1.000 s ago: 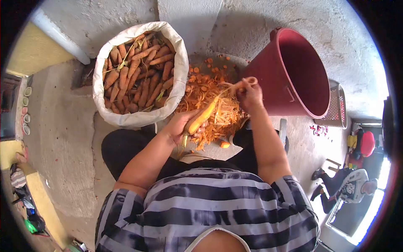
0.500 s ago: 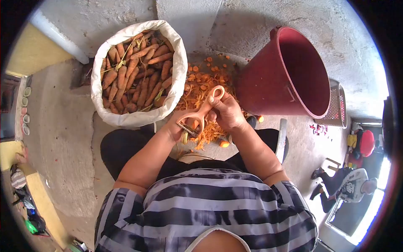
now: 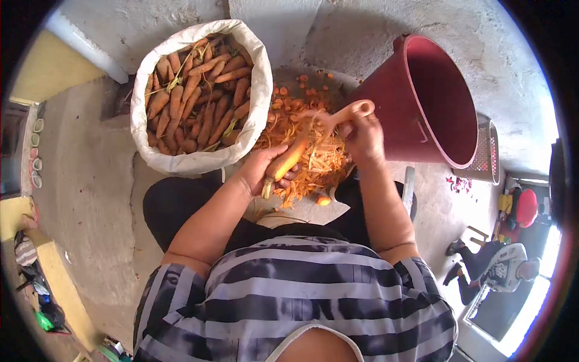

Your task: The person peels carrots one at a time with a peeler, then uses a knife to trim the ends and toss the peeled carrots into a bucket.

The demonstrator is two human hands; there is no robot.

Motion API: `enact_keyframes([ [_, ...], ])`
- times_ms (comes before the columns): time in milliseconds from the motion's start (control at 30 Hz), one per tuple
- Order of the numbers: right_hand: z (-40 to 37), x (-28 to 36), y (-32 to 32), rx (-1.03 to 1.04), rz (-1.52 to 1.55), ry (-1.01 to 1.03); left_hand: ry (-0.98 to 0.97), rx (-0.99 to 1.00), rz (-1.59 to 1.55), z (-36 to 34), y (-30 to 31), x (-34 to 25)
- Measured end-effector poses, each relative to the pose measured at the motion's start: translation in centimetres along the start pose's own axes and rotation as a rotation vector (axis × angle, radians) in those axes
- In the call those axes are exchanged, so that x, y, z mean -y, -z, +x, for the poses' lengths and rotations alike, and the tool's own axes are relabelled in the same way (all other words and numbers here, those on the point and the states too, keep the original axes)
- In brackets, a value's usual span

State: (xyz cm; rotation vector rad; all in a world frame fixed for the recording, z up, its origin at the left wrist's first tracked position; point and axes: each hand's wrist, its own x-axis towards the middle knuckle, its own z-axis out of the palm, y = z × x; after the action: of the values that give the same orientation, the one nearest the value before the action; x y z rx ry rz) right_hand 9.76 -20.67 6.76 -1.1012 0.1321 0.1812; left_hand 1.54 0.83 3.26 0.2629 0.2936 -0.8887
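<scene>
My left hand (image 3: 265,170) is wrapped round a carrot (image 3: 287,160), whose green stem end points down toward me and whose peeled side looks yellow-orange. In my right hand (image 3: 365,137) is an orange-pink peeler (image 3: 347,113) with a ring-ended handle; its head is blurred at the carrot's far tip. Orange peelings (image 3: 322,158) lie heaped on the floor beneath both hands. Unpeeled, soil-coloured carrots (image 3: 202,99) fill a white sack (image 3: 263,90) to the left.
A tall dark red bucket (image 3: 386,90) tilts at the right, with a perforated basket (image 3: 484,151) behind it. A blade-like grey object (image 3: 408,187) stands by my right knee. Another person (image 3: 503,266) is at the far right. Carrot slices (image 3: 303,78) lie near the wall.
My right hand has moved right and up with the peeler, away from my left hand. The carrot, mostly hidden before behind the peeler, now shows lengthwise.
</scene>
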Motion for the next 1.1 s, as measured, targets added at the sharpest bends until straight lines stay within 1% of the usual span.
enact_keyframes([
  [33,-1.6,-0.3,-1.8,0.076,-0.042,-0.105,0.02,-0.018,-0.025,0.2,-0.1,-0.1],
  [67,-3.4,-0.2,-3.6,0.164,-0.021,-0.179,-0.045,-0.074,0.074,0.1,-0.2,0.0],
  [100,-4.3,-0.7,-4.5,0.208,0.058,-0.279,-0.11,-0.129,0.172,0.0,-0.3,0.2],
  [133,-4.6,-1.2,-4.9,0.307,0.093,-0.321,-0.179,-0.182,0.269,0.0,-0.4,0.3],
  [167,-4.6,-1.6,-5.1,0.329,0.067,-0.322,-0.152,-0.094,0.283,0.2,0.3,0.3],
  [267,-3.9,-2.6,-4.5,0.363,0.031,-0.357,-0.127,-0.074,0.281,0.6,2.1,0.7],
  [300,-3.3,-2.6,-4.0,0.367,0.026,-0.372,-0.181,-0.114,0.299,0.6,1.7,1.1],
  [333,-2.3,-2.1,-3.4,0.35,-0.009,-0.331,-0.117,-0.08,0.218,0.2,0.8,1.0],
  [367,-0.8,-1.6,-2.4,0.259,-0.072,-0.254,-0.051,-0.047,0.135,-0.3,-0.2,0.8],
  [400,1.7,-2.0,0.2,0.129,-0.09,-0.131,0.014,-0.012,0.052,-0.5,-0.8,0.8],
  [433,3.2,-0.9,1.9,-0.039,-0.108,-0.044,0.021,0.049,0.038,-0.6,-0.3,0.9],
  [467,4.6,-0.3,4.5,-0.149,-0.407,0.01,0.004,0.054,0.02,-0.7,-0.6,1.0],
  [500,7.5,-1.8,11.0,-0.315,-0.624,0.13,-0.013,0.059,0.006,-0.9,-1.1,0.9],
  [533,7.5,-0.9,12.7,-0.467,-0.517,0.117,-0.033,0.064,-0.01,-1.0,-1.3,0.8],
  [567,7.7,-0.1,13.5,-0.609,-0.421,0.063,-0.05,0.035,-0.012,-1.0,-1.1,0.5],
  [600,7.2,0.3,12.8,-0.54,-0.308,0.078,-0.062,0.006,-0.023,-0.8,-0.7,0.3],
  [667,4.8,1.2,8.3,-0.398,-0.069,0.111,-0.062,-0.012,-0.026,-0.1,0.2,0.3],
  [733,0.8,0.9,3.4,-0.007,-0.003,-0.02,-0.046,-0.047,-0.063,0.4,0.6,0.5],
  [800,-2.2,0.2,-0.7,0.192,-0.054,-0.177,-0.123,-0.109,0.107,0.5,0.4,0.7],
  [867,-4.2,-0.7,-3.2,0.325,0.03,-0.322,-0.177,-0.128,0.258,0.6,0.4,0.9],
  [933,-3.9,-2.4,-3.7,0.357,0.027,-0.333,-0.217,-0.111,0.39,0.6,1.0,1.0],
  [967,-3.6,-2.2,-3.7,0.354,-0.005,-0.365,-0.151,-0.082,0.315,1.3,3.3,1.2],
  [1067,-0.7,-3.4,-1.0,0.287,-0.016,-0.333,-0.132,-0.067,0.186,0.4,0.5,1.5],
  [1100,1.1,-3.8,1.0,0.185,-0.032,-0.255,0.03,-0.038,0.107,0.3,-0.1,1.2],
])
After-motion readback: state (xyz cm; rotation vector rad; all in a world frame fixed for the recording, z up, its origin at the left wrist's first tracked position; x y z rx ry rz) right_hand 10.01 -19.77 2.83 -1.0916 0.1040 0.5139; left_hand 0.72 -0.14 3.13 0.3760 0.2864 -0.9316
